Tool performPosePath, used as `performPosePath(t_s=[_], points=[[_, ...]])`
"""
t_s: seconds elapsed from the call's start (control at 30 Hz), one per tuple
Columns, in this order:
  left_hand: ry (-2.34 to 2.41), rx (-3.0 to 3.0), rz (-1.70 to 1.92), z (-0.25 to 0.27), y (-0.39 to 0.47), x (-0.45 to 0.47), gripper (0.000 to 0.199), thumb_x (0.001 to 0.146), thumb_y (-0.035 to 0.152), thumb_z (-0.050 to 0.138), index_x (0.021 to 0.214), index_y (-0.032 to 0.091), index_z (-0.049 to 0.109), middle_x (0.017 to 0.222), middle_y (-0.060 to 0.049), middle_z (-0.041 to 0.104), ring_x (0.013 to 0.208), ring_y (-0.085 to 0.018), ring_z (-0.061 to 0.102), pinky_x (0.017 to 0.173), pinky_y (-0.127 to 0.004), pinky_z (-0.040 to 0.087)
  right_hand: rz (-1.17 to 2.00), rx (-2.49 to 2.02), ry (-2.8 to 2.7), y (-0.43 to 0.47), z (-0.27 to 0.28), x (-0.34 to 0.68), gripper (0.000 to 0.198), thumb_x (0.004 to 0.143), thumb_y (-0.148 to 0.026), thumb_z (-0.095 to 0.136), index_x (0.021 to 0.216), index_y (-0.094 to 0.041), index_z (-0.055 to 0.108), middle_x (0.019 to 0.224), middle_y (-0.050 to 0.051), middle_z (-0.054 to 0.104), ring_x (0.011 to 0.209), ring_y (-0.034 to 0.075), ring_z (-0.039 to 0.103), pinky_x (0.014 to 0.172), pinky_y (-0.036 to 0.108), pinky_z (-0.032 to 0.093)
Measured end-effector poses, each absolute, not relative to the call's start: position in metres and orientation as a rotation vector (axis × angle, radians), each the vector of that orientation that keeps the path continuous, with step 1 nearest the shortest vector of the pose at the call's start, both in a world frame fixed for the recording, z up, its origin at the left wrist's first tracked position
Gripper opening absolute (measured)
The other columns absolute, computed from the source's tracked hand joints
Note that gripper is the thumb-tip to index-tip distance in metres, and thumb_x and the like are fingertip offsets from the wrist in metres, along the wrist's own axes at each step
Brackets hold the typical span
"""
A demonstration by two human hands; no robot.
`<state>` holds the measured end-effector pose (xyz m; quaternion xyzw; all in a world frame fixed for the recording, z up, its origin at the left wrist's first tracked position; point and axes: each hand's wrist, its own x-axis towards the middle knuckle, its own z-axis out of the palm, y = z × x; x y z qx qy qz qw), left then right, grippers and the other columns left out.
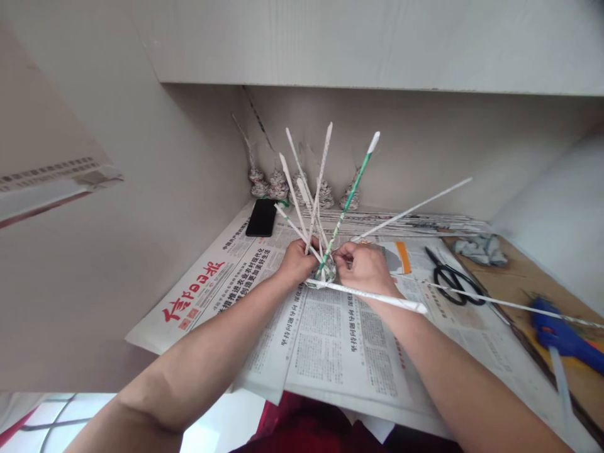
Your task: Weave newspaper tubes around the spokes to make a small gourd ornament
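Observation:
A small woven piece of rolled newspaper stands between my hands, with several paper tubes fanning up and out of it. One of these is a green-and-white tube; another white tube points right, across my right wrist. My left hand is closed on the left side of the woven piece, thumb among the tube bases. On the other side, my right hand pinches a thin paper tube close to the weave; its far end slants up to the right. My fingers partly hide the weave.
Newspaper sheets cover the table. A black phone lies back left, near several woven gourd shapes. Loose paper tubes line the back wall. Black-handled scissors, a crumpled cloth and a blue glue gun are right.

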<state>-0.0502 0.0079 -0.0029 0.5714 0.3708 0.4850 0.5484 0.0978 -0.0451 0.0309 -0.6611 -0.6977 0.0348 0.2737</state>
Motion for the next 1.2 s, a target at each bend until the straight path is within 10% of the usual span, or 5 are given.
performPosePath(t_s=[1.2], points=[[0.891, 1.437, 1.180, -0.001, 0.003, -0.047, 0.014, 0.066, 0.025, 0.069, 0.065, 0.015, 0.059, 0.059, 0.002, 0.059, 0.058, -0.012, 0.054, 0.060, -0.023, 0.043, 0.375, -1.661, -1.748, -0.045, 0.027, 0.097, 0.016, 0.078, -0.027, 0.057, 0.075, -0.023, 0.072, 0.069, -0.001, 0.072, 0.062, 0.014, 0.063, 0.058, 0.023, 0.041]])
